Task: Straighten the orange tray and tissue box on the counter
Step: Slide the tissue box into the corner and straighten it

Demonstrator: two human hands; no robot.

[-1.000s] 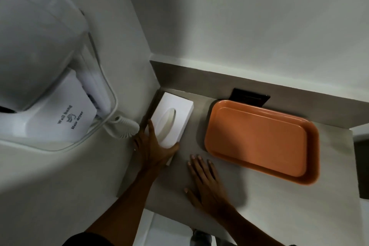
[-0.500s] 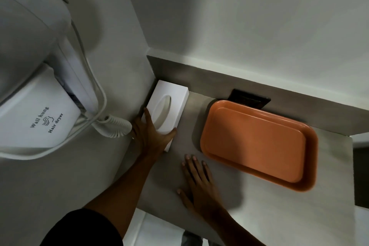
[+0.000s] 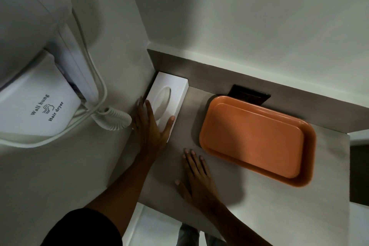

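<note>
1. Our left hand (image 3: 148,129) sits on the near end of the white tissue box (image 3: 169,98), fingers spread wide over the top, thumb along the right edge, palm down on it. We read it as pressing, not a closed grip.
2. Tissue box is in the far-left corner of the tabletop (image 3: 259,215), left long side against the side wall, far end just beside the grey backsplash (image 3: 209,74). Oval slot faces up.
3. Our right hand (image 3: 196,179) lies flat on the tabletop, fingers extended and slightly apart, holding nothing. Near the tray's near-left corner, not touching it.
4. Orange tray (image 3: 257,140) is right of the box, well apart from it, bare tabletop between. It sits skewed: long edges run at an angle to the backsplash, left end farther back than the right end.
5. A dark rectangular item (image 3: 249,96) sits behind the tray's far edge against the backsplash; we can't tell what it is.
6. Wall-hung hair dryer (image 3: 36,94) with coiled cord (image 3: 113,120) is on the left wall, just beside our left hand.
</note>
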